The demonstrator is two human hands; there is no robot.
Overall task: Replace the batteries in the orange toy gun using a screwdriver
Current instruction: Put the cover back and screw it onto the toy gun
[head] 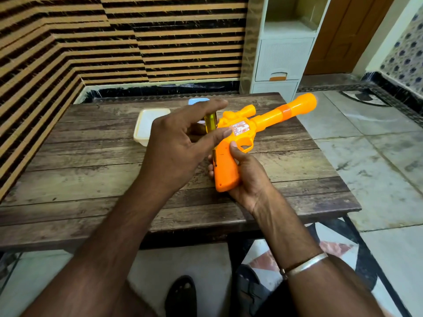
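Note:
The orange toy gun (270, 117) is held just above the wooden table (91, 179), barrel pointing to the far right. My right hand (249, 179) grips its handle from the right, thumb near the trigger guard. A screwdriver (211, 123) with a clear yellow handle stands nearly upright, its metal tip against the left side of the gun's handle. My left hand (174, 145) pinches the yellow handle between thumb and forefinger, and the hand hides part of the tool.
A white plastic container (146, 124) sits on the table behind my left hand, with a light blue object (196, 101) further back. A white drawer cabinet (283, 56) stands beyond the table's far right corner. Tiled floor lies to the right.

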